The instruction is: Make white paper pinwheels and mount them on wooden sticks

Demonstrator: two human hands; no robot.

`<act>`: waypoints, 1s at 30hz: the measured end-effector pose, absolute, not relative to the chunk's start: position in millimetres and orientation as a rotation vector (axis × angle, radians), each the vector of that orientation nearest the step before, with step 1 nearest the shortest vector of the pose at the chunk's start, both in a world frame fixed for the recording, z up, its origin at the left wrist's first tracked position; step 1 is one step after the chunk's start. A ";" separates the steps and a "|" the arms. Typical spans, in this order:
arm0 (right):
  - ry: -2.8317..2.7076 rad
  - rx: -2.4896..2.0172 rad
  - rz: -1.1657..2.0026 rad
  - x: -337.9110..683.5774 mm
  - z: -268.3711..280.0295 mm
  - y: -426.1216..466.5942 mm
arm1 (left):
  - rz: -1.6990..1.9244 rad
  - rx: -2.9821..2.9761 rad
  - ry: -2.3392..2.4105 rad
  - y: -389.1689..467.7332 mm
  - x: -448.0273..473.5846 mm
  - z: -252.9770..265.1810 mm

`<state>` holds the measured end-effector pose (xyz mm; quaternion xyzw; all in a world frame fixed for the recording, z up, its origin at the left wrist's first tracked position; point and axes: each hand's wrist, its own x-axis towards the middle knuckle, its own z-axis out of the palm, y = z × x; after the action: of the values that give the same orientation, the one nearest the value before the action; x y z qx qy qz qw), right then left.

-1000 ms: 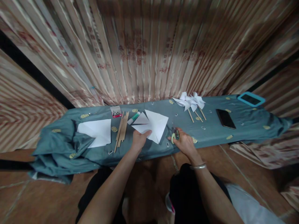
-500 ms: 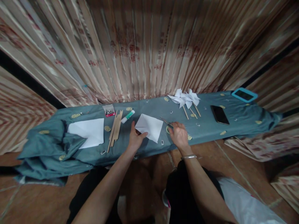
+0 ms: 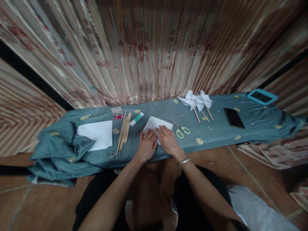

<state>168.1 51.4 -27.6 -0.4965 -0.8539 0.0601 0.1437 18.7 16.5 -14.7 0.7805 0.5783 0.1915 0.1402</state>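
A square of white paper (image 3: 154,122) lies on the cloth-covered surface in front of me, turned with one corner away from me. My left hand (image 3: 147,144) rests on its near left part, fingers stretched out flat. Beside it my right hand (image 3: 167,140) presses on the paper's near right part, its fingers also extended. Both hands cover the near corner. Just right of the paper lie scissors (image 3: 180,130) with yellow-green handles, out of both hands. A glue stick (image 3: 136,119) and several wooden sticks (image 3: 124,132) are to the left of the paper.
More white paper (image 3: 106,134) lies at the left, partly under bunched cloth (image 3: 60,141). A small bag of metal pieces (image 3: 117,113) is behind the sticks. Paper pinwheels (image 3: 196,101), a black phone (image 3: 234,118) and a blue-framed device (image 3: 262,97) lie to the right. A curtain (image 3: 144,51) hangs behind.
My right hand has left the scissors, which now lie on the cloth, and has moved left onto the paper. My left hand has shifted from the paper's left edge to lie flat on it.
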 end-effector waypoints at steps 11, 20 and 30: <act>-2.452 -1.433 0.137 165.7 -33.6 50.4 | 0.717 2.240 1.715 25.1 -0.7 -24.4; -2.449 -1.461 0.174 164.6 -31.3 51.2 | 0.861 1.981 2.222 61.3 -55.6 -16.3; -2.346 -1.435 0.248 163.3 -28.2 59.5 | 0.715 1.978 2.348 80.6 -63.2 -19.3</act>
<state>163.3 59.5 -28.2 -0.5102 -0.8344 0.0881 0.1890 -63.2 80.6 -19.3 0.6273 0.7450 0.2268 -0.0053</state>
